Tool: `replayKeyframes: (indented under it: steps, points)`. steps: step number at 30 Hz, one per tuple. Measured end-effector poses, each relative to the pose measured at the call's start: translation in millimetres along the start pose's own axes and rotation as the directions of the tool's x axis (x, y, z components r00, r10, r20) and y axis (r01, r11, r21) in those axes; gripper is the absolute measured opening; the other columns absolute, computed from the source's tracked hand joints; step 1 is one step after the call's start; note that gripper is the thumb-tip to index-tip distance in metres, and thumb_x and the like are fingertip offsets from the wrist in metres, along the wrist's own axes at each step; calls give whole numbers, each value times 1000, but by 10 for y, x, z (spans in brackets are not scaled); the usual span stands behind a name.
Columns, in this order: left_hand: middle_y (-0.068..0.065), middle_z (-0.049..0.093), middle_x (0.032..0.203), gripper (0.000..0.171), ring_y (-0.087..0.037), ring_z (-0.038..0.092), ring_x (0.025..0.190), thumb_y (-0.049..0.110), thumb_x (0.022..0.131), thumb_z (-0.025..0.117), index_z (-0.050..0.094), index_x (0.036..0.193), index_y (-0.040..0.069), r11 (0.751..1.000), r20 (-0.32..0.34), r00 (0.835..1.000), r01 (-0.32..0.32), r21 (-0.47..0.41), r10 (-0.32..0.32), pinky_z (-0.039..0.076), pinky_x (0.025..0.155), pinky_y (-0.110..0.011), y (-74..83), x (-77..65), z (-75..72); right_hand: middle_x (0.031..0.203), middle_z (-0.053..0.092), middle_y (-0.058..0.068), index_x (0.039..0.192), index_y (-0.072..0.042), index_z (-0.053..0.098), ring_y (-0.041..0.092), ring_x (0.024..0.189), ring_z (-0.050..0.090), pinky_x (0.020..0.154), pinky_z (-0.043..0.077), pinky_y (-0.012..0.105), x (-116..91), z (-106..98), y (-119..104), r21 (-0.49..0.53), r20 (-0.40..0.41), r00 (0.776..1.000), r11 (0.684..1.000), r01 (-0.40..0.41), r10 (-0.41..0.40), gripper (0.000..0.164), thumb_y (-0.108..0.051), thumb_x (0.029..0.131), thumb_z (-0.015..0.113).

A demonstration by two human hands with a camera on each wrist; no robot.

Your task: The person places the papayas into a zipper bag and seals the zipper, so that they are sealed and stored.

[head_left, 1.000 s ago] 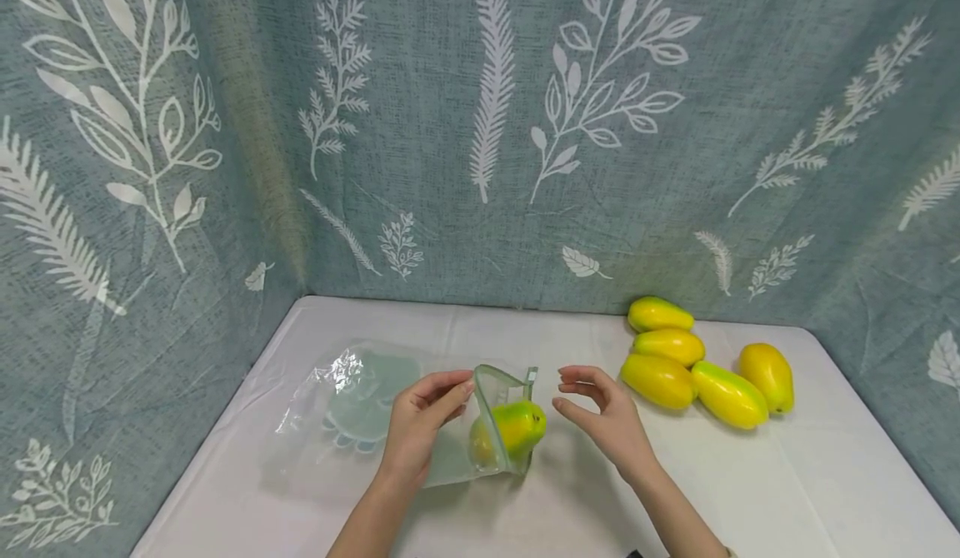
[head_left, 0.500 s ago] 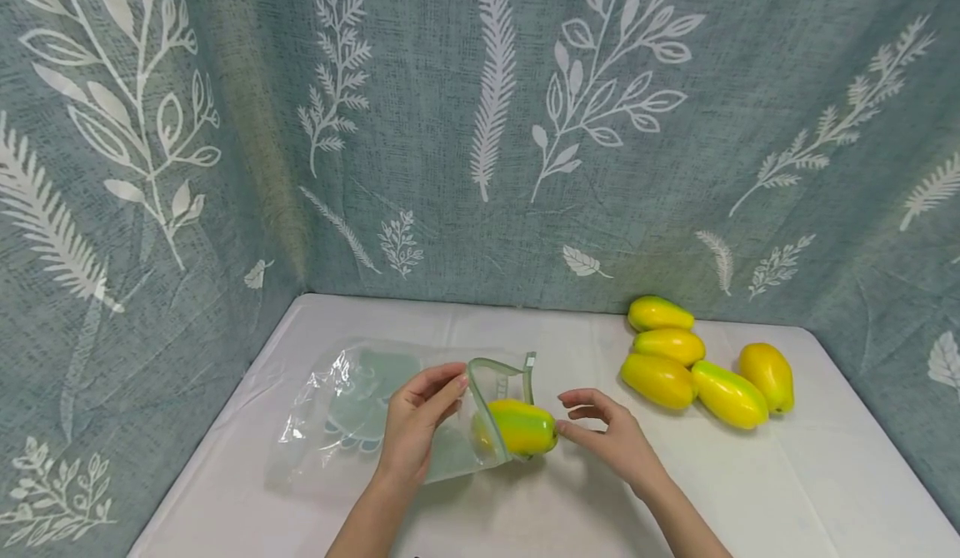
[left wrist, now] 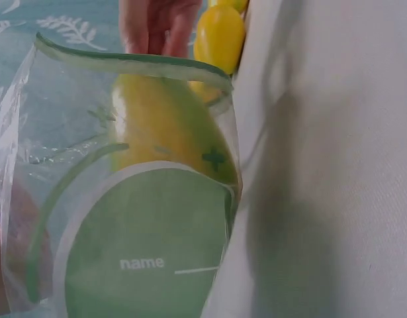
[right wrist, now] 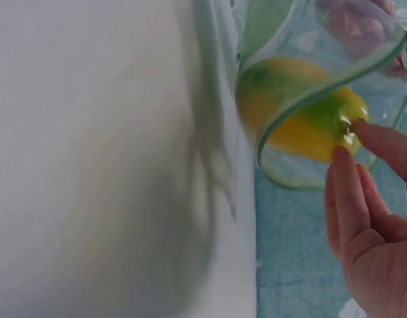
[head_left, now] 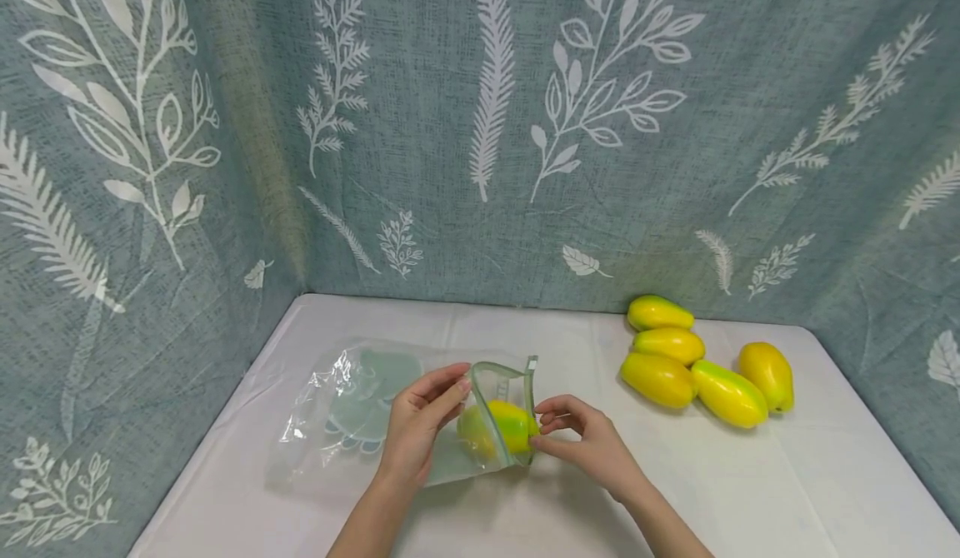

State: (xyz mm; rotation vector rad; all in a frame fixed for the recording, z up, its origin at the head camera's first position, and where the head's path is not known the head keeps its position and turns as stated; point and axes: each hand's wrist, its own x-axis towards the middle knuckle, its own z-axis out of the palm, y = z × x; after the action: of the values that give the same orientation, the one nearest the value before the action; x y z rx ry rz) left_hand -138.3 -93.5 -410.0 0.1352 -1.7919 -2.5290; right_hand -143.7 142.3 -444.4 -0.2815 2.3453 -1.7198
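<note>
My left hand [head_left: 423, 416] pinches the upper edge of a clear zip bag [head_left: 442, 458] with a green rim, keeping its mouth apart toward the right. Inside the mouth lies a yellow-green papaya [head_left: 510, 426], mostly within the bag, its rounded end at the opening. The fingertips of my right hand [head_left: 588, 441] touch that end, thumb and fingers fairly straight. In the left wrist view the bag [left wrist: 143, 245] shows a green round print reading "name", the papaya [left wrist: 157, 126] behind the plastic. The right wrist view shows the right hand [right wrist: 375, 218] at the papaya's tip [right wrist: 352, 126].
Several more papayas [head_left: 667, 379] lie grouped at the back right of the white-covered table [head_left: 720, 483]. The bag's printed closed end [head_left: 375, 391] lies flat to the left. A teal curtain [head_left: 450, 233] with white leaf patterns surrounds the table's back and sides.
The papaya slid partly out toward the right hand, then moved back left into the bag with the right fingertips against its end. The left hand stays on the bag's edge.
</note>
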Motion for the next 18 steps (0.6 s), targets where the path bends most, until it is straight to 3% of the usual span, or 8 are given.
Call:
replayKeyframes:
  steps: [6,11,18]
  points:
    - [-3,68,100,18,-13,62,85,2,88,70,72,106,4,1000,6,1000,14,-8,-14,55,76,-23,-4,-4,2,101,66,6,108,-5,64,21,93,62,78,52,26,4,48,-71,16,18,998,999,52,-52,28,-16,85,76]
    - [-3,68,100,17,-13,62,85,0,88,69,73,102,7,1000,7,1000,16,-27,-16,55,76,-23,-4,-11,-6,90,67,3,98,-8,67,19,87,62,71,52,27,-22,22,-84,-39,25,999,999,31,-30,20,-20,85,76]
    - [-2,68,98,18,-13,62,85,-1,87,69,74,99,11,999,33,999,4,-34,-3,55,78,-24,-23,-30,-37,90,68,6,100,-5,67,22,85,65,72,55,28,-79,-127,-6,-35,-25,999,999,22,-23,19,-20,89,73]
